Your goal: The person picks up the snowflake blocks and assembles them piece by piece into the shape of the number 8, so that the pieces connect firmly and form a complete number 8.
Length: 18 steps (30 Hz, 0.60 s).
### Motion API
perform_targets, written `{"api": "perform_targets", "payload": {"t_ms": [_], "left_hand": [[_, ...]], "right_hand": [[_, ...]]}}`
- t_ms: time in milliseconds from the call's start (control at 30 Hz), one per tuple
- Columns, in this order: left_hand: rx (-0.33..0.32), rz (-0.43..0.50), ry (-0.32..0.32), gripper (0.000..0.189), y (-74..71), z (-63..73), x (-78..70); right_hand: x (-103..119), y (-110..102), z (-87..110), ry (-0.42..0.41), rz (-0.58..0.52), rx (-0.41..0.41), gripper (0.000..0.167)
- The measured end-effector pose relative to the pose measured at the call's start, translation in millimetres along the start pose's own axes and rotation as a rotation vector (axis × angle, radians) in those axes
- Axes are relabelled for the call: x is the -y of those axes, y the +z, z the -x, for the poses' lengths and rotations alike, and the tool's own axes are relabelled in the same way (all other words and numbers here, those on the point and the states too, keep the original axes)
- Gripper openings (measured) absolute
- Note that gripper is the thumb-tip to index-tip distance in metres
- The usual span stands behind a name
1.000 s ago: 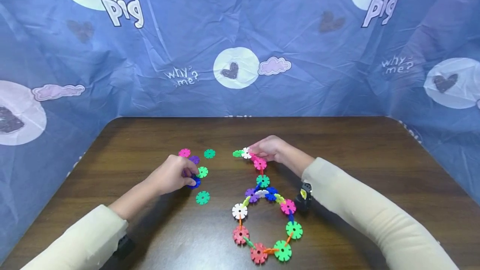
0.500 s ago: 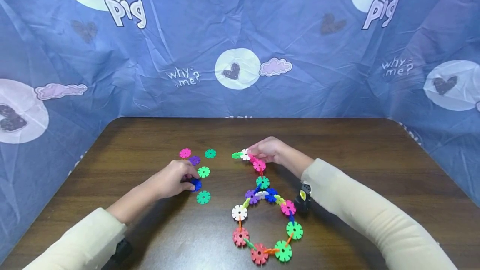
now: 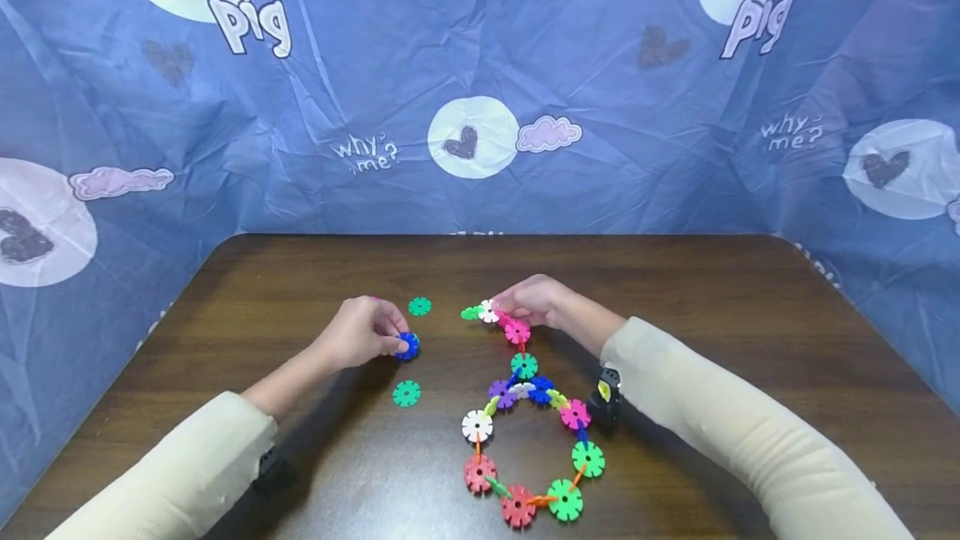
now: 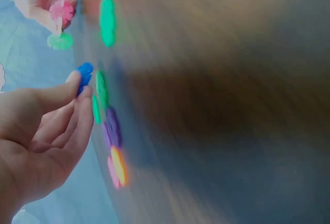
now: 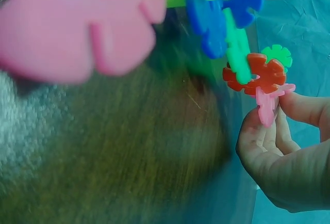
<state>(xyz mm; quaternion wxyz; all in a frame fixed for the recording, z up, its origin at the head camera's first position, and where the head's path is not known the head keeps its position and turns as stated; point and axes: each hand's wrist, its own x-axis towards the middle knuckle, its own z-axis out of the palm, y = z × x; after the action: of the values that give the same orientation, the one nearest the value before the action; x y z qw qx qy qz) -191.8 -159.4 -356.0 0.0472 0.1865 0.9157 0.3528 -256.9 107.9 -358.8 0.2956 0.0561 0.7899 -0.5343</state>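
My left hand (image 3: 360,332) pinches a blue notched plastic disc (image 3: 408,346) between thumb and fingertips, lifted off the table in the left wrist view. The right hand (image 3: 531,300) pinches a pink disc (image 5: 265,108) near the end of a linked chain. Beyond its fingers, a white disc (image 3: 489,312) and a green disc (image 3: 471,313) form the chain's free end. Downward, the chain runs through a teal disc (image 3: 524,366) to a closed ring of interlocked discs (image 3: 518,507) lying on the table.
Loose teal discs (image 3: 420,307) lie between the hands and nearer the front (image 3: 407,393). In the left wrist view, purple (image 4: 113,127) and orange (image 4: 119,166) discs lie beside the left hand. The brown wooden table (image 3: 675,290) ends at a blue printed cloth (image 3: 615,173).
The left hand has picked the blue disc up and moved it right and away, now covering several loose discs. The right hand stays almost still, with the chain's free end shifted slightly left.
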Motion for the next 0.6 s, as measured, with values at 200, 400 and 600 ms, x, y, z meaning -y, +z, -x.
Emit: {"api": "perform_targets", "payload": {"t_ms": [200, 400, 600], "left_hand": [[-0.057, 0.351, -0.291, 0.020, 17.6, -27.8, -15.0], [-0.080, 0.450, -0.402, 0.021, 24.4, -40.4, -27.8], [-0.071, 0.526, -0.432, 0.023, 29.3, -46.0, -30.1]], "right_hand": [[-1, 3, 0.0, -0.010, -0.008, 0.019, 0.036], [-1, 5, -0.8, -0.018, -0.024, 0.022, 0.036], [-1, 6, -0.2, -0.012, -0.028, 0.005, 0.036]]}}
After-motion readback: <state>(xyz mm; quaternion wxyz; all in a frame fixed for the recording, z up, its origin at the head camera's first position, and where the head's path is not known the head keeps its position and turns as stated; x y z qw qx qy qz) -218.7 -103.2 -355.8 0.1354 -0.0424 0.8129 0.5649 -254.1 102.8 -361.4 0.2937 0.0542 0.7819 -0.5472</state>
